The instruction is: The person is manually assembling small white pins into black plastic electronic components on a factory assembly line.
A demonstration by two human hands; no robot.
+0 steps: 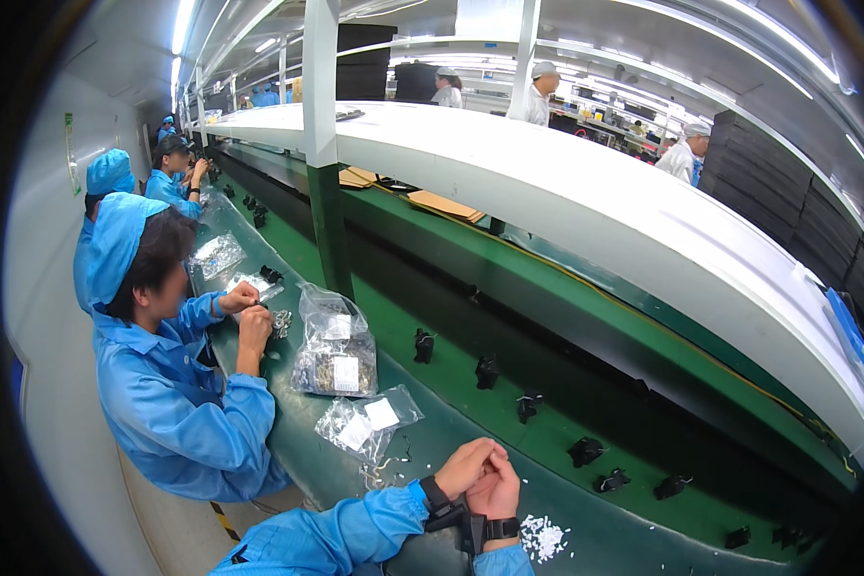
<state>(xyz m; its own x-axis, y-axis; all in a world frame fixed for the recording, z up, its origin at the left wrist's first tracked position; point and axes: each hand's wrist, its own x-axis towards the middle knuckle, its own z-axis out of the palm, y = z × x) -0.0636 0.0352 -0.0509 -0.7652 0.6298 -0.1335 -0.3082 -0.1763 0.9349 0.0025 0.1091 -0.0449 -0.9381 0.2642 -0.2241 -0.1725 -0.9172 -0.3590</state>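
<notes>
My left hand (462,467) and my right hand (496,487) are brought together over the green tabletop (451,422). Their fingers are curled in against each other, and whatever they hold is hidden. Black bands circle both wrists. Close by my right wrist lies a heap of small white pieces (544,539), with a few strays around it. To the left of my left hand, small bent metal pieces (378,474) are scattered beside a clear plastic bag (363,423) bearing white labels.
A fuller clear bag (334,355) stands farther left. Beyond the table edge, several black clip-like parts (586,451) are spaced along a green belt (470,398). A co-worker in blue (178,384) works at my left; a post (326,192) and white shelf (566,182) rise behind.
</notes>
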